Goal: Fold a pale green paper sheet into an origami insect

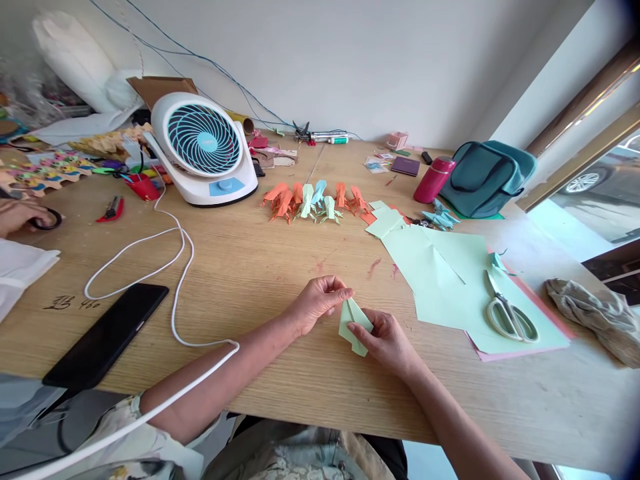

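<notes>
A small piece of folded light green paper [354, 321] is held between my two hands, just above the wooden table [280, 267]. My left hand [320, 303] pinches its upper tip between thumb and fingers. On the lower right side, my right hand [387, 339] grips the paper, thumb on top and fingers behind. Creases run down its middle. Farther back stands a row of folded paper figures in orange, green and blue, among them a green paper figure [307, 201]. To the right lie light green paper sheets [445, 300] with white-handled scissors [510, 320] on them.
A white fan [240, 180] stands at the back left, its white cable [175, 320] looping past my left arm. A black phone [105, 337] lies at the left. Another person's hand [23, 217] shows at the far left edge. A pink bottle [434, 180] and teal bag [480, 183] stand at the right.
</notes>
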Demonstrator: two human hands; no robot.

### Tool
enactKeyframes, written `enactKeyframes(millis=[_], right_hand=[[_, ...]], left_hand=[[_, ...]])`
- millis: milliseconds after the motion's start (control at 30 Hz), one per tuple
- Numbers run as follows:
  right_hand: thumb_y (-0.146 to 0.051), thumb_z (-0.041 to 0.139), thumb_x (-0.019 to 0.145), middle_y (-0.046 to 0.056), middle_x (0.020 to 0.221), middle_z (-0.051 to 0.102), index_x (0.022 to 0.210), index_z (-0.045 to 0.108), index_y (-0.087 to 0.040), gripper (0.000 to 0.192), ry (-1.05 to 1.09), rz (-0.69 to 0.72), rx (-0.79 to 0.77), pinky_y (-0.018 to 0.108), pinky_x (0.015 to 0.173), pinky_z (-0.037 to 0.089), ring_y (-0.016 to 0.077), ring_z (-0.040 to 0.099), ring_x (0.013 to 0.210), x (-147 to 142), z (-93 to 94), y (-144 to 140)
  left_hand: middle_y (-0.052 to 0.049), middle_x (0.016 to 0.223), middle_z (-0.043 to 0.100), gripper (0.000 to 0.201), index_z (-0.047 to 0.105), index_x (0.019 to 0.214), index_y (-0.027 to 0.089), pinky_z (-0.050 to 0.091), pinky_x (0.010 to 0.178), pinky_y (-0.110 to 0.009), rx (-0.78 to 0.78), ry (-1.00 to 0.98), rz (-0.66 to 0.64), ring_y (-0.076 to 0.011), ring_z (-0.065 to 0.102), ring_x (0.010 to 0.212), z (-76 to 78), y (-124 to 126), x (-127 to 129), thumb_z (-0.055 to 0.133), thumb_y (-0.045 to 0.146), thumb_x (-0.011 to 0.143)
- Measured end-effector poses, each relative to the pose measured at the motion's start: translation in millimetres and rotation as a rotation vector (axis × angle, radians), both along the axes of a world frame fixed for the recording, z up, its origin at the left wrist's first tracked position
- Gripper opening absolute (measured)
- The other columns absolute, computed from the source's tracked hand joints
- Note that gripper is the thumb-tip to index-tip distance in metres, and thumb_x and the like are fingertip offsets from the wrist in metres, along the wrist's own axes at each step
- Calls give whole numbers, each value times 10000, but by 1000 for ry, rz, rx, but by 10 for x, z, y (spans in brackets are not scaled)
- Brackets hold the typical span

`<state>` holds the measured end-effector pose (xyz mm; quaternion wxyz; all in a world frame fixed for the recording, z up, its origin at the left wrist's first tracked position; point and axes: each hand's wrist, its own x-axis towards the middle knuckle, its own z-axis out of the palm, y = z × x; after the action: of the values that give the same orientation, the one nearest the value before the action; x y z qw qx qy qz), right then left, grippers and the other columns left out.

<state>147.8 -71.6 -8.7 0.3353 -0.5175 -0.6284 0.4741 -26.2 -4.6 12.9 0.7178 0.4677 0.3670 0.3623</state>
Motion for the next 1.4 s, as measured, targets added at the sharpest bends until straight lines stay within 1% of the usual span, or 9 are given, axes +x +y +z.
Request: enactKeyframes(millis=[133,333,467,700,833,1000,1167,1300,1400], right_hand=[[-520,601,878,-26,612,461,682,503,-178,406,40,-15,-22,231,503,314,105,404,557,-9,-16,1],[-483,589,887,-28,613,445,672,489,-181,384,24,-11,-4,228,500,305,102,393,557,-6,-12,-8],[-516,597,873,-23,608,468,676,504,-181,399,48,-38,-33,226,500,321,108,410,555,-3,4,-11],[-574,630,838,-25,634,408,690,507,-184,435,100,-34,-67,239,512,310,118,365,585,18,-44,-18],[-574,683,788,-24,626,396,692,537,-183,428,83,-44,-63,245,512,295,122,354,580,49,-109,0],[-608,629,820,-10,640,407,682,518,-193,451,63,-38,-79,259,529,310,136,366,593,83,-157,4],[-638,625,802,-4,625,413,668,554,-190,472,9,-91,-8,265,533,312,146,362,598,139,-155,33],[-581,666,798,0,644,468,681,592,-187,418,6,-117,46,265,556,338,155,398,618,209,-151,32],[-553,672,809,-2,661,479,707,609,-180,392,-14,-69,22,260,562,340,152,401,625,273,-147,26]], left_hand=[[76,564,394,488,504,624,156,209,496,-211,167,130,-27,-55,301,530,-5,-26,11,829,519,647],[93,518,354,551,440,607,174,165,469,-216,3,47,-82,-43,247,473,-46,-35,8,823,569,636],[90,530,362,535,487,619,162,173,471,-214,25,78,-143,-43,253,484,-70,-28,10,854,550,600],[80,538,353,596,424,556,166,195,513,-226,69,29,3,-54,272,531,-101,-72,53,865,566,561],[86,533,335,594,412,561,172,179,509,-233,86,-7,20,-53,263,522,-151,-76,59,873,546,565],[81,520,394,554,466,607,175,191,468,-235,9,2,-8,-55,290,484,-215,-90,71,857,567,588],[89,509,390,570,456,613,184,203,434,-228,-7,-17,-32,-51,280,463,-199,-93,75,848,597,578],[90,489,428,573,447,635,191,216,424,-219,0,-42,-101,-51,310,446,-167,-83,47,849,595,575],[83,509,464,554,490,660,179,247,439,-209,25,6,-170,-54,366,460,-160,-60,15,847,595,576]])
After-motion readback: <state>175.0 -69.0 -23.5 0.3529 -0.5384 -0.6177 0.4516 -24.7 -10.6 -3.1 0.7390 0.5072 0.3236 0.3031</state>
